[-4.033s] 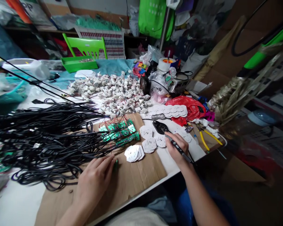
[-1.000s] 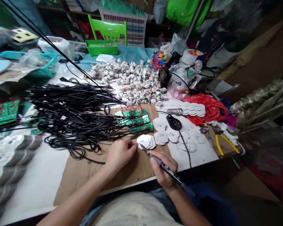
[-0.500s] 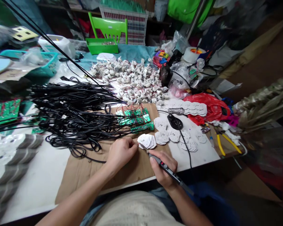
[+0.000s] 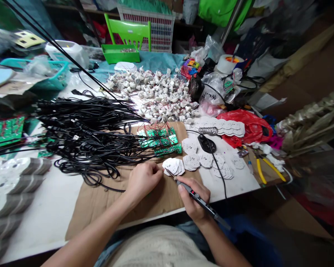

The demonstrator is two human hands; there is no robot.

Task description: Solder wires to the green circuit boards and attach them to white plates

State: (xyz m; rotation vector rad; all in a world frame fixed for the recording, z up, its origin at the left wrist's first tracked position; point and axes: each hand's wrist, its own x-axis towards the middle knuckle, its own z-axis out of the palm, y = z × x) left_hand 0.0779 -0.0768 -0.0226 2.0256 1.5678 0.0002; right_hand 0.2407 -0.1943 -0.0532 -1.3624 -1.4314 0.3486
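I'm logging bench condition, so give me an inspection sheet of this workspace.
Surface: brown cardboard over a white tabletop.
Work items: soldering iron, tip by stacked white plates; green circuit boards behind.
Clutter: heaped white parts behind; red bag and yellow-handled pliers at right.
Hands: right hand grips the soldering iron; left hand close to the white plates, any hold hidden.
Cables: black cables piled at left, some reaching the boards.
Surroundings: green chair beyond the tabletop.

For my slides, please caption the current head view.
Right hand holding a soldering iron at stacked white plates on cardboard, left hand close by.
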